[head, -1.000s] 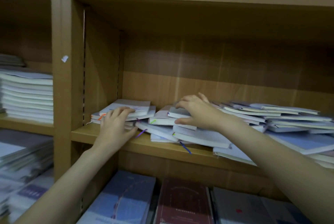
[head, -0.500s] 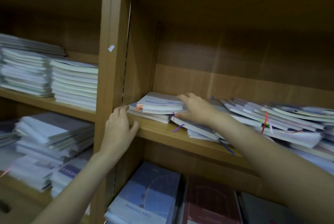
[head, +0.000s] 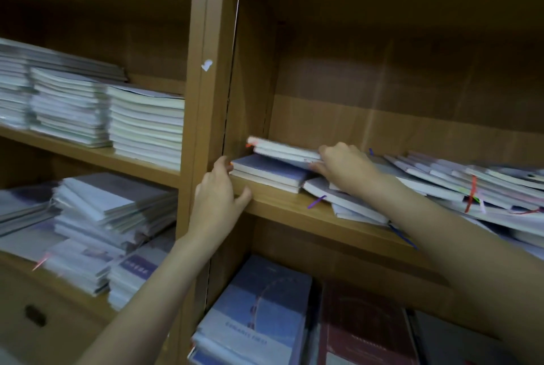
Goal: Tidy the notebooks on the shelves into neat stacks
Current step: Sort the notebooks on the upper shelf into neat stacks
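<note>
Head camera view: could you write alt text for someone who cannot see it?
A person's right hand grips the top pale notebooks of a small stack on a wooden shelf, while the left hand rests at the shelf's edge. Messy ribboned notebooks sprawl rightward.

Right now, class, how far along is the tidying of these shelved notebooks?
Done: pale squared stacks on the upper left shelf. In hand: the right hand grips two white-edged notebooks above the blue-covered corner pile; the left hand rests at the shelf edge. Left: the slumped fanned row.
</note>
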### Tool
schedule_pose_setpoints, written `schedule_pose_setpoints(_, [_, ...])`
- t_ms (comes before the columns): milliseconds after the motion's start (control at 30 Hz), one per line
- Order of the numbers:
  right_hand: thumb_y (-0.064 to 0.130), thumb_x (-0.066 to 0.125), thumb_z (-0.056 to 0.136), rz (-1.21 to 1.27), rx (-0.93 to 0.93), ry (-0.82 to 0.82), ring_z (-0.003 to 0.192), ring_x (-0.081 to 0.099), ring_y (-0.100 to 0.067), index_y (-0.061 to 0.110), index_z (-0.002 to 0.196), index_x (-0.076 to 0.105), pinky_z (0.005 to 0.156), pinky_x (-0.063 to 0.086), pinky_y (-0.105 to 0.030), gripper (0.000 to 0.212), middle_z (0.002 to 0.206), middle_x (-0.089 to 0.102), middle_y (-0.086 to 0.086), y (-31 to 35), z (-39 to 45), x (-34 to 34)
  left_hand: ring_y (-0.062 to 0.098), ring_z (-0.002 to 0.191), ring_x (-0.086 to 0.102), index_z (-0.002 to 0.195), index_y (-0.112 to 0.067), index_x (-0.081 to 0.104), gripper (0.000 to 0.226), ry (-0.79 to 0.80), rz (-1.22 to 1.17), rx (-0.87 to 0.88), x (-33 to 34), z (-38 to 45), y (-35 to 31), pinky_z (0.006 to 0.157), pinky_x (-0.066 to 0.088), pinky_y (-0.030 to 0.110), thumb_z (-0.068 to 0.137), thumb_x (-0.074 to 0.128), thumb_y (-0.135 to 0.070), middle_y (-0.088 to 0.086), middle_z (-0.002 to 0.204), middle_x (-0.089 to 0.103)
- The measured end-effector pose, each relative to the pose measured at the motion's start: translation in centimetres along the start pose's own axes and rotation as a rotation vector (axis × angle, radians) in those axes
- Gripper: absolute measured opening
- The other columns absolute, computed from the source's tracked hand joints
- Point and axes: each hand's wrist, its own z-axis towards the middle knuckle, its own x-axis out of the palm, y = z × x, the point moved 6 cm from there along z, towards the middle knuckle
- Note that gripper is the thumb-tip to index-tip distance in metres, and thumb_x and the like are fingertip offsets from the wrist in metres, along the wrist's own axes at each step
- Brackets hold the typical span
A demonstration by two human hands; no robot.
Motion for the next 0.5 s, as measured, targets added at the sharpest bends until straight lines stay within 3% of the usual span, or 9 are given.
schedule_pose_setpoints(133, [0.033,0.044,0.098,-0.001,0.011,-0.005,0.09,0.056,-0.033,0.005,0.103,0.054,0.066,0.035,-0.033,0.03,0.098,0.058,-0.014,0.8,0.3,-0.1,0.02,0.129,0.04,0.146,-0.008,0.017,0.075,0.036,-0.003,-0.007,0.0,0.2,0.0,0.106,0.033,0.033,0.088,0.061,-0.023,0.006,0.14,0.043])
schedule_pose_setpoints(200, [0.02,0.048,0.094,-0.004,-0.017,0.013,0.092,0.057,-0.034,0.005,0.109,0.052,0.065,0.035,-0.032,0.021,0.101,0.059,-0.016,1.3,0.3,0.4,0.019,0.132,0.037,0.147,-0.009,0.013,0.08,0.055,0.0,0.0,0.0,0.6,0.1,0.107,0.032,0.032,0.086,0.064,-0.022,0.007,0.145,0.038])
schedule_pose_setpoints(333, [0.001,0.046,0.088,0.045,0.006,-0.025,0.088,0.057,-0.036,0.008,0.12,0.045,0.061,0.035,-0.034,0.032,0.099,0.059,-0.016,1.1,0.2,1.3,0.021,0.134,0.036,0.149,-0.011,0.006,0.087,0.085,-0.038,-0.017,-0.2,1.1,0.3,0.106,0.033,0.03,0.085,0.065,-0.016,0.008,0.149,0.032])
schedule_pose_setpoints(500, [-0.005,0.045,0.088,0.087,0.032,-0.077,0.072,0.047,-0.029,0.009,0.119,0.04,0.055,0.032,-0.033,0.034,0.096,0.06,-0.016,0.9,0.1,1.7,0.02,0.133,0.038,0.149,-0.014,0.006,0.088,0.107,-0.074,-0.04,-0.5,1.3,0.5,0.105,0.033,0.03,0.084,0.066,-0.013,0.006,0.149,0.033])
